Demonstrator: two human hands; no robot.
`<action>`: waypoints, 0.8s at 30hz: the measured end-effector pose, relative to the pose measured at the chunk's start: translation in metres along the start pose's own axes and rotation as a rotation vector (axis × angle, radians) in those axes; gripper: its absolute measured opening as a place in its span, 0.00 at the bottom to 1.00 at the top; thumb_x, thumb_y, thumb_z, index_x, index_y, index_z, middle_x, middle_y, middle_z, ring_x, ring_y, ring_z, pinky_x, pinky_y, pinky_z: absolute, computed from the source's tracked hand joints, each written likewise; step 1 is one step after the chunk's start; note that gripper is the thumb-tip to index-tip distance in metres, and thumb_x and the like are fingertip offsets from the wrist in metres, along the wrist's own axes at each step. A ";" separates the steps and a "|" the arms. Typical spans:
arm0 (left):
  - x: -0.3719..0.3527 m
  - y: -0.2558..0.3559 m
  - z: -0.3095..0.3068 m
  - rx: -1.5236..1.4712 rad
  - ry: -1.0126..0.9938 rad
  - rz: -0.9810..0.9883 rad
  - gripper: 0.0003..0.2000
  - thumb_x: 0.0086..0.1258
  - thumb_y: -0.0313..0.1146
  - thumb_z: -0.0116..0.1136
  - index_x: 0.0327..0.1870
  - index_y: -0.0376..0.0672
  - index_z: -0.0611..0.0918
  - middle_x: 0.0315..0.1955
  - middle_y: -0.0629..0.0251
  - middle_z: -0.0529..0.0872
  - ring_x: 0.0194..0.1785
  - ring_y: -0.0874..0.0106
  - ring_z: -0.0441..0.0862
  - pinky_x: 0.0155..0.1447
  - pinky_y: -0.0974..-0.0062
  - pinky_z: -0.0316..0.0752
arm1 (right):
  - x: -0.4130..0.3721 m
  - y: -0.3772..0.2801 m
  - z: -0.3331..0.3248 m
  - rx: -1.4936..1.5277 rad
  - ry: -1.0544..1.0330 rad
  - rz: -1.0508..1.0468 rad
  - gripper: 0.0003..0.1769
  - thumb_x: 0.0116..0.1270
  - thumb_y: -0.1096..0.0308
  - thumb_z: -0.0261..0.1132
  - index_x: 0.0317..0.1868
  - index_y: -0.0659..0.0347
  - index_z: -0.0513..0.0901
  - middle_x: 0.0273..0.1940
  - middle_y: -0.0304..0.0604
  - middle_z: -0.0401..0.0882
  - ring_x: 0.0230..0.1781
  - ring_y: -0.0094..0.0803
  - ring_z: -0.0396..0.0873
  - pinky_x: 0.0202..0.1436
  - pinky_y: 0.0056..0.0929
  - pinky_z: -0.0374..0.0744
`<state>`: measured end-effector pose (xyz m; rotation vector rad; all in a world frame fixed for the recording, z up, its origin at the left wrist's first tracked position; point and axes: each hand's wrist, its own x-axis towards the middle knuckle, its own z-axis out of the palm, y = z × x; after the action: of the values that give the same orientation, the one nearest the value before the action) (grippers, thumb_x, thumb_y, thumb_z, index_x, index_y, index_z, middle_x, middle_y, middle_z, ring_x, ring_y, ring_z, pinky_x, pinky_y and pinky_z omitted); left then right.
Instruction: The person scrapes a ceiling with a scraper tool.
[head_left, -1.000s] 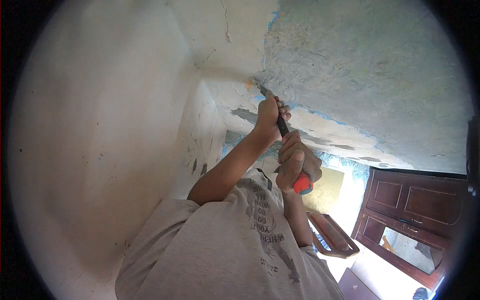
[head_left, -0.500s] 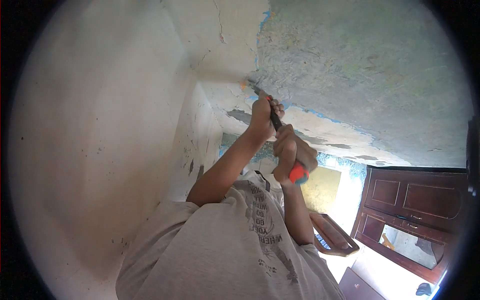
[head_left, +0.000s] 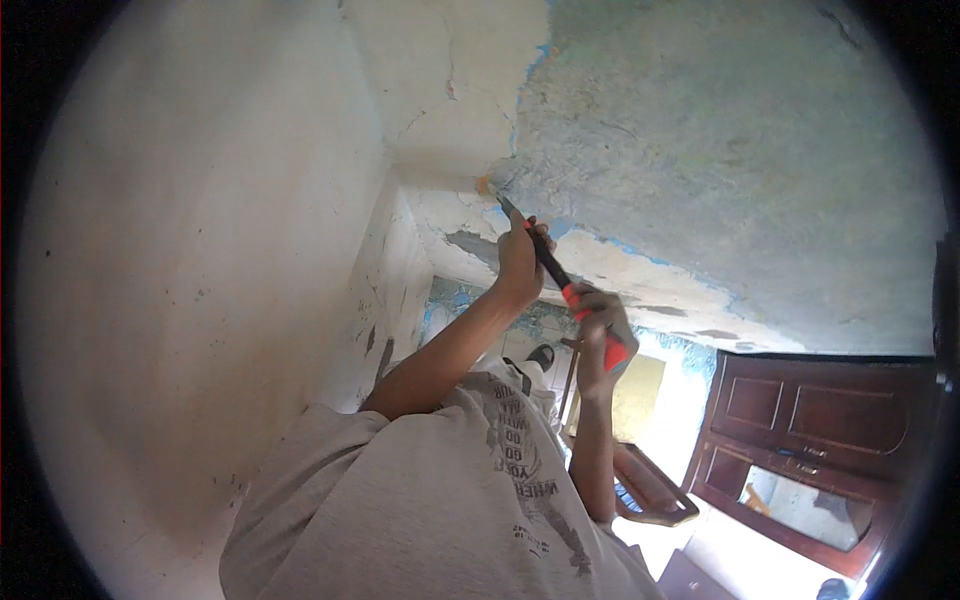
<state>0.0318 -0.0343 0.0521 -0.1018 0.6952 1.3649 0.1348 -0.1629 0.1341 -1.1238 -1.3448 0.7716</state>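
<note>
Both hands hold a long-handled scraper (head_left: 553, 266) with a black shaft and red grip parts. My left hand (head_left: 517, 262) is closed around the upper shaft, close to the metal head. My right hand (head_left: 606, 322) wraps the red lower grip, whose end shows below the fist. The scraper's tip meets or nearly meets the peeling wall (head_left: 680, 170), beside a small orange patch (head_left: 484, 185). Grey bare plaster lies to the right of the tip, cream paint to the left, with ragged blue paint edges between them.
A plain cream wall (head_left: 200, 250) rises close on the left. Behind my right forearm are a wood-framed piece (head_left: 655, 485) and a dark wooden cabinet (head_left: 800, 440). A dark sandal (head_left: 541, 356) shows below my hands.
The scraper's tip and my left hand sit slightly lower in view. My right hand has shifted right and down the handle, baring more red grip. The view has tilted slightly.
</note>
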 end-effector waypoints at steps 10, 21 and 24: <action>-0.006 -0.017 -0.025 0.270 -0.007 0.131 0.19 0.81 0.55 0.48 0.38 0.47 0.70 0.23 0.74 0.71 0.20 0.84 0.64 0.23 0.83 0.60 | -0.041 0.039 -0.034 -0.041 -0.329 0.729 0.27 0.79 0.66 0.56 0.76 0.58 0.67 0.49 0.48 0.83 0.32 0.19 0.79 0.32 0.21 0.77; 0.012 -0.033 -0.025 0.242 -0.064 0.158 0.23 0.80 0.62 0.41 0.36 0.50 0.68 0.18 0.79 0.59 0.17 0.84 0.57 0.19 0.83 0.53 | -0.037 0.092 -0.039 -0.325 -0.464 0.308 0.28 0.79 0.72 0.52 0.77 0.58 0.64 0.31 0.37 0.77 0.24 0.18 0.70 0.32 0.24 0.77; 0.021 -0.029 -0.023 0.222 -0.010 0.245 0.24 0.79 0.63 0.41 0.34 0.50 0.68 0.17 0.79 0.59 0.16 0.83 0.56 0.18 0.81 0.52 | -0.018 0.068 -0.027 -0.393 -0.533 0.308 0.28 0.78 0.75 0.53 0.77 0.58 0.66 0.30 0.42 0.80 0.27 0.22 0.79 0.28 0.26 0.75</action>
<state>0.0496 -0.0337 0.0139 0.1717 0.8672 1.5094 0.1711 -0.1623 0.0683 -1.5266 -1.8475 1.1166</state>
